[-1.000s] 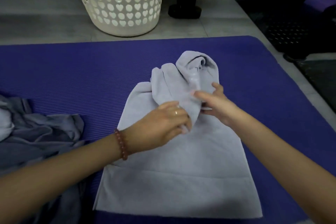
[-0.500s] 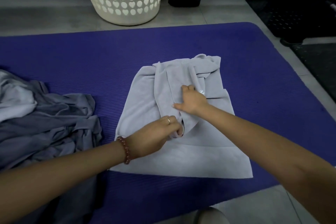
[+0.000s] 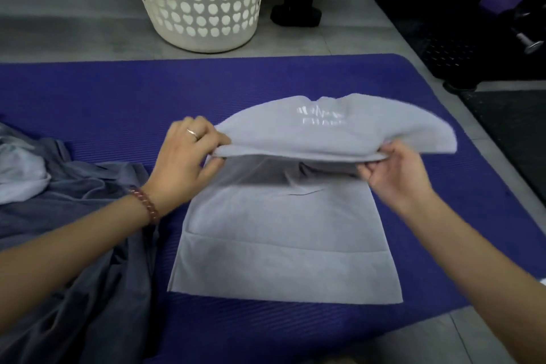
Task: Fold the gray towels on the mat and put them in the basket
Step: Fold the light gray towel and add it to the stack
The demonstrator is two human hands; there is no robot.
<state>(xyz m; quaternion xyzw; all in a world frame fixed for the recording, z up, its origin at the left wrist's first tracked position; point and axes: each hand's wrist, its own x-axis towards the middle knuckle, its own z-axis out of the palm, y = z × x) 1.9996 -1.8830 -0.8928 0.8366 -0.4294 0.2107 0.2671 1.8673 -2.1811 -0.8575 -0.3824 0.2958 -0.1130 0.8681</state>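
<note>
A light gray towel [image 3: 283, 248] lies on the purple mat [image 3: 88, 103], its near part flat. Its far half is lifted and stretched wide above the flat part. My left hand [image 3: 189, 154] pinches the raised edge at its left corner. My right hand [image 3: 396, 171] pinches the same edge at the right. A white label shows on the raised part. The white basket [image 3: 198, 0] with heart-shaped holes stands on the floor beyond the mat.
A pile of darker gray towels [image 3: 74, 216] lies crumpled on the mat at the left, beside my left forearm. A black stand base [image 3: 295, 13] sits right of the basket. Dark mats and gear fill the far right. Gray tiled floor surrounds the mat.
Both hands moved apart from the bunched middle of the towel to its two corners. The crumpled far part is now spread wide and lifted off the mat.
</note>
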